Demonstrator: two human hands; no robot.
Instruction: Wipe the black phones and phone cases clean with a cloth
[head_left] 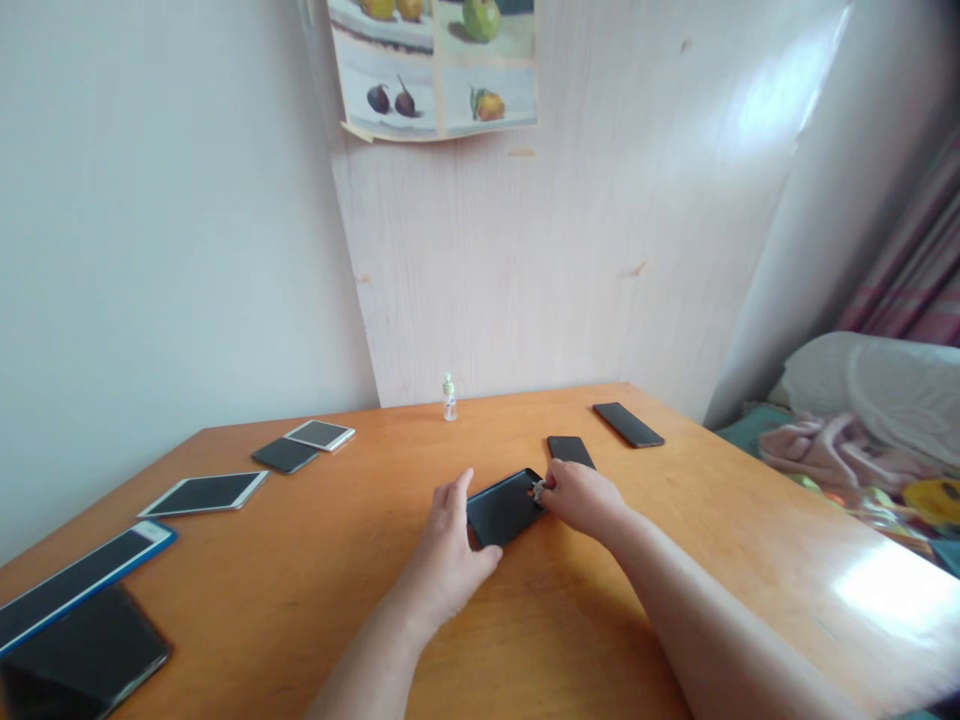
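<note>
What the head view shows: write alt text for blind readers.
The left hand holds one end of a black case; the right hand pinches a small pale item at the other. Dark-screened devices lie on the brown table.

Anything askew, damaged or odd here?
Yes, slightly: the fruit poster's lower-left corner looks curled off the wall panel, and a tape-like scrap sits below. The black rimmed case shows no obvious damage.
</note>
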